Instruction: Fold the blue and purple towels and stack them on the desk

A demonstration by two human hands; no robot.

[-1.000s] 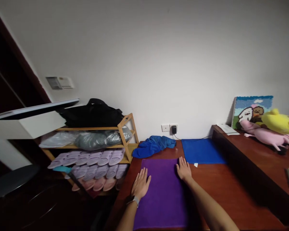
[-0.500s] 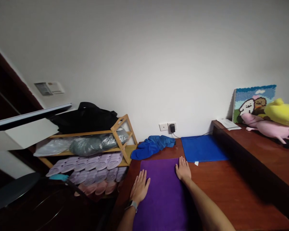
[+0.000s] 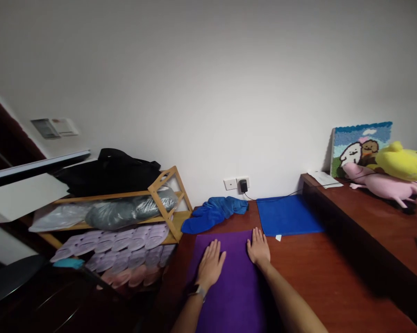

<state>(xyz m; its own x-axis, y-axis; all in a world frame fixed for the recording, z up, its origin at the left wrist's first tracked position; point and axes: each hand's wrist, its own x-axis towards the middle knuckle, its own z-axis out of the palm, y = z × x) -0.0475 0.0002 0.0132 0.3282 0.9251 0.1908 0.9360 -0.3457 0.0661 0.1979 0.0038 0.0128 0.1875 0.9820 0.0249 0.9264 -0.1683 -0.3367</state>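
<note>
A purple towel [image 3: 231, 277] lies spread on the reddish-brown wooden table. On the towel's left part, my left hand [image 3: 211, 266] rests flat with its fingers stretched out; a watch is on that wrist. My right hand [image 3: 258, 247] lies flat at the towel's far right corner, fingers extended. Neither hand grips anything. Beyond the towel, a crumpled blue towel [image 3: 213, 213] lies against the wall. To its right is a flat blue towel [image 3: 288, 215] with a small white tag at its front edge.
A wooden rack [image 3: 175, 226] with rows of slippers [image 3: 139, 238] and a black bag [image 3: 111, 173] stands left. A black plug [image 3: 243, 185] sits in the wall socket, its cord running right. On the raised surface at right are plush toys [image 3: 399, 162] and a dog picture [image 3: 363, 143].
My left hand has slid rightward and slightly forward, from the towel's left edge further onto it. My right hand stays by the far right corner. The whole view has shifted slightly.
</note>
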